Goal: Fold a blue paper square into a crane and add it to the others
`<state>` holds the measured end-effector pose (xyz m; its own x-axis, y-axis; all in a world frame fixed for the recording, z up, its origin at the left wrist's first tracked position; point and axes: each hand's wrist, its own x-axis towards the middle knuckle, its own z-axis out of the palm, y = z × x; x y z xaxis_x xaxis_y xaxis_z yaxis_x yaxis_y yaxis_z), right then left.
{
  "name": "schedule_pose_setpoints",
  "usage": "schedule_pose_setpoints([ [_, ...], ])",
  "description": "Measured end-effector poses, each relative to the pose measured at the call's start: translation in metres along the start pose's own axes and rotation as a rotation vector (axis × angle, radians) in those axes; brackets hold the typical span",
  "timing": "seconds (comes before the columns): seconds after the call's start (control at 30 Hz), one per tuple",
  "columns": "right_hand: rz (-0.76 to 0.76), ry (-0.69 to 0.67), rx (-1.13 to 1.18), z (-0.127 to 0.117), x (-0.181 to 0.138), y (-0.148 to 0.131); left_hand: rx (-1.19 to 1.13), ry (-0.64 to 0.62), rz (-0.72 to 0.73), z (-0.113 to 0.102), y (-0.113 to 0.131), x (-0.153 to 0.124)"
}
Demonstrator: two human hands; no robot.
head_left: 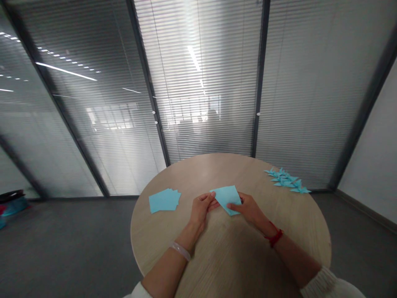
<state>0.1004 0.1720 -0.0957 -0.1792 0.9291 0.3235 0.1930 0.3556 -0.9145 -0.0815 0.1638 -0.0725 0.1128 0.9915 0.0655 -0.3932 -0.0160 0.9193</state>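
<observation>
A sheet of light-blue paper (226, 195) is held up between my two hands, a little above the table. My left hand (203, 206) pinches its left corner between thumb and fingers. On the opposite side, my right hand (246, 207) grips the lower right part, thumb on the front and fingers behind. The sheet's lower edge looks turned or folded, though the hand partly covers it. To the left lies a loose stack of blue paper sheets (163, 201), apart from my left hand.
The round wooden table (214, 256) carries all of this. Several folded blue paper cranes (287, 180) sit in a cluster near its right rim. Glass panels with blinds (204, 82) stand behind the table. A blue container (14, 203) rests on the floor at far left.
</observation>
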Motion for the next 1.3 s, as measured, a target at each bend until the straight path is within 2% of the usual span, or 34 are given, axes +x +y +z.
schedule_pose_setpoints([
  [0.13, 0.005, -0.014, 0.02, 0.0, 0.0003, -0.0018, 0.09, 0.002, -0.041, 0.0022, -0.0001, -0.0008],
  [0.4, 0.012, -0.029, 0.055, 0.0007, 0.0003, -0.0013, 0.12, 0.033, 0.035, 0.0032, -0.0009, -0.0003],
  [0.73, 0.028, -0.019, 0.081, 0.0, 0.0016, 0.0011, 0.21, -0.079, -0.02, 0.0024, -0.0044, 0.0004],
  [1.0, 0.029, -0.057, 0.111, 0.0011, 0.0004, 0.0001, 0.351, -0.049, 0.078, -0.0004, -0.0044, 0.0026],
  [1.2, 0.068, -0.112, 0.195, 0.0011, 0.001, -0.0007, 0.313, 0.032, 0.09, -0.0006, 0.0008, 0.0031],
  [1.3, 0.086, -0.108, 0.217, 0.0013, 0.001, -0.0003, 0.317, 0.028, 0.104, 0.0001, 0.0023, 0.0025],
])
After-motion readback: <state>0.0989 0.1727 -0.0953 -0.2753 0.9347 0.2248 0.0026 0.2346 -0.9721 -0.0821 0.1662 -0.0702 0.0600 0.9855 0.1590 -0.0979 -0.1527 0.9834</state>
